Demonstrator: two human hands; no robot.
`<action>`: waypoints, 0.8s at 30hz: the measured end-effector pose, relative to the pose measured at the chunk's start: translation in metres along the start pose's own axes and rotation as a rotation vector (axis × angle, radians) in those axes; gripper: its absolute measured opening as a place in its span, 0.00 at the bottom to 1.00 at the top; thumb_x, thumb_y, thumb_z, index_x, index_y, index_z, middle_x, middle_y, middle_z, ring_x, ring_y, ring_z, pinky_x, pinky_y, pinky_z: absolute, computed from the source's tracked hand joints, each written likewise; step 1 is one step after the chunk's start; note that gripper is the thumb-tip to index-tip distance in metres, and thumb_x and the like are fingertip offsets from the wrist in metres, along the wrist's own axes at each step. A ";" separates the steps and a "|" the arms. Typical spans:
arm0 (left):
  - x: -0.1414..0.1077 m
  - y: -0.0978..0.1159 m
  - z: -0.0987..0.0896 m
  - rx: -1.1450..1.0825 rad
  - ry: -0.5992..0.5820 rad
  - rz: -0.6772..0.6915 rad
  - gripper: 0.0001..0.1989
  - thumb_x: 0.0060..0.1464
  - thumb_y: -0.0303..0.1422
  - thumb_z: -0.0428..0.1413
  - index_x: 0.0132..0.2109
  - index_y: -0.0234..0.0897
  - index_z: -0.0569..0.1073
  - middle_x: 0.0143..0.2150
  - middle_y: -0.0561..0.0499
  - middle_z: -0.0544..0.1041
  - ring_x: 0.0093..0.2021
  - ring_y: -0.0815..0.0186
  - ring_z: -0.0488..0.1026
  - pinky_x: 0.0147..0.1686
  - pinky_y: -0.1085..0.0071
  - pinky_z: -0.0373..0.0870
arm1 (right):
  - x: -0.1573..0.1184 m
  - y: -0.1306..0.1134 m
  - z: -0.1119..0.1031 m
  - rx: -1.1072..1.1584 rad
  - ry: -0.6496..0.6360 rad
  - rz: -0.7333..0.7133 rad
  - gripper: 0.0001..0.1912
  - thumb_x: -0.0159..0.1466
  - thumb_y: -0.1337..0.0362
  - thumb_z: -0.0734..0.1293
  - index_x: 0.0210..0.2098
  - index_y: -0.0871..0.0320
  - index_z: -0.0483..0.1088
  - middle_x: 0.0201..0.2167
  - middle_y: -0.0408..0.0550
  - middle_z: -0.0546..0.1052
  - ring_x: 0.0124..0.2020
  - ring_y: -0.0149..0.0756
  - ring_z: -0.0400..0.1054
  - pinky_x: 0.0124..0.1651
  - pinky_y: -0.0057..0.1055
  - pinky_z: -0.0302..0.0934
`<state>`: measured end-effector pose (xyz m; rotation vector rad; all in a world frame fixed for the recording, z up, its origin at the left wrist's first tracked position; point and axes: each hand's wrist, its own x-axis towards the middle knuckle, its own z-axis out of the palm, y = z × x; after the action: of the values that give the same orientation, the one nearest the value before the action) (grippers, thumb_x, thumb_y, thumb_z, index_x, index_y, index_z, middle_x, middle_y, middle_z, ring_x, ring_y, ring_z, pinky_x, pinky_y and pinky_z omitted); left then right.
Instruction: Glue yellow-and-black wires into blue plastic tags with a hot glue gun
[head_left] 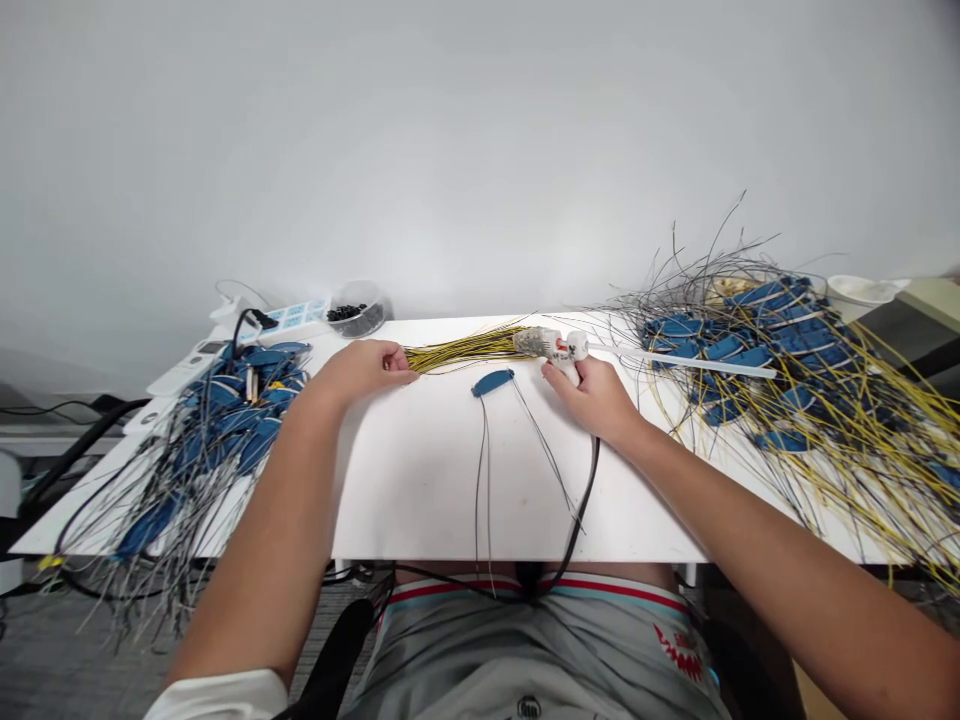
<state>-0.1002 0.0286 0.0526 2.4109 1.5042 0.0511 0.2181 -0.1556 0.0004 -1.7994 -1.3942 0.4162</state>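
Gripping a white hot glue gun (556, 345) at center, the right hand (592, 402) is clenched. The left hand (361, 368) grasps a yellow-and-black wire bundle (465, 348).

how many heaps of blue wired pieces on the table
2. One heap lies at the left end of the white table, the other at its right end. A lone blue piece between the left hand and right hand isn't counted.

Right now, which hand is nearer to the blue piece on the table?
Right. The right hand is just to the right of the blue piece, holding a glue gun. The left hand is farther away, to its left, at the yellow wires.
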 end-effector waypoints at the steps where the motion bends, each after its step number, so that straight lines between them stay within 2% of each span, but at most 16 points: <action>1: 0.000 0.002 0.000 0.023 0.038 -0.001 0.18 0.49 0.52 0.61 0.34 0.41 0.78 0.32 0.52 0.80 0.30 0.66 0.71 0.30 0.71 0.56 | 0.000 0.000 0.000 0.000 0.000 -0.001 0.22 0.66 0.45 0.65 0.30 0.58 0.70 0.25 0.46 0.70 0.27 0.36 0.61 0.32 0.32 0.49; 5: -0.002 0.014 -0.002 0.063 0.219 -0.005 0.17 0.52 0.52 0.59 0.37 0.45 0.81 0.37 0.51 0.81 0.35 0.64 0.72 0.31 0.70 0.56 | 0.000 0.001 0.001 -0.005 0.005 -0.007 0.22 0.67 0.45 0.65 0.30 0.58 0.68 0.25 0.46 0.69 0.26 0.35 0.59 0.32 0.32 0.49; 9: -0.006 0.020 -0.005 0.051 0.341 -0.053 0.17 0.55 0.51 0.58 0.40 0.46 0.82 0.37 0.51 0.81 0.33 0.64 0.71 0.31 0.69 0.55 | 0.000 0.000 0.001 -0.009 0.000 -0.009 0.21 0.67 0.46 0.65 0.29 0.57 0.67 0.24 0.45 0.68 0.27 0.35 0.59 0.32 0.32 0.49; 12: -0.007 0.022 -0.005 0.018 0.392 -0.076 0.16 0.55 0.50 0.59 0.40 0.46 0.82 0.36 0.52 0.81 0.33 0.66 0.71 0.31 0.69 0.56 | 0.000 0.000 0.001 -0.008 -0.005 -0.003 0.21 0.67 0.46 0.65 0.29 0.57 0.66 0.24 0.44 0.68 0.27 0.35 0.59 0.32 0.32 0.49; 16: -0.006 0.022 -0.002 -0.140 0.463 -0.010 0.17 0.54 0.48 0.61 0.46 0.45 0.82 0.37 0.52 0.81 0.35 0.68 0.73 0.35 0.72 0.61 | 0.001 0.000 0.001 -0.008 -0.004 -0.006 0.21 0.66 0.46 0.65 0.28 0.57 0.65 0.25 0.44 0.69 0.27 0.35 0.59 0.33 0.32 0.49; 19: -0.006 0.025 -0.001 -0.273 0.509 0.015 0.19 0.53 0.48 0.63 0.46 0.42 0.84 0.37 0.51 0.81 0.36 0.68 0.74 0.38 0.72 0.65 | 0.001 -0.001 0.001 -0.010 0.000 -0.012 0.21 0.66 0.46 0.65 0.28 0.56 0.65 0.24 0.45 0.69 0.27 0.35 0.59 0.32 0.32 0.49; 24: -0.007 0.033 0.000 -0.495 0.490 0.020 0.21 0.50 0.48 0.66 0.46 0.40 0.84 0.40 0.49 0.83 0.35 0.69 0.75 0.37 0.74 0.71 | 0.001 -0.002 0.001 -0.008 0.000 -0.016 0.21 0.66 0.46 0.65 0.28 0.56 0.66 0.24 0.46 0.70 0.26 0.36 0.60 0.31 0.33 0.49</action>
<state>-0.0748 0.0092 0.0620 2.0855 1.4263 0.9598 0.2169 -0.1544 0.0015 -1.7931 -1.4107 0.4027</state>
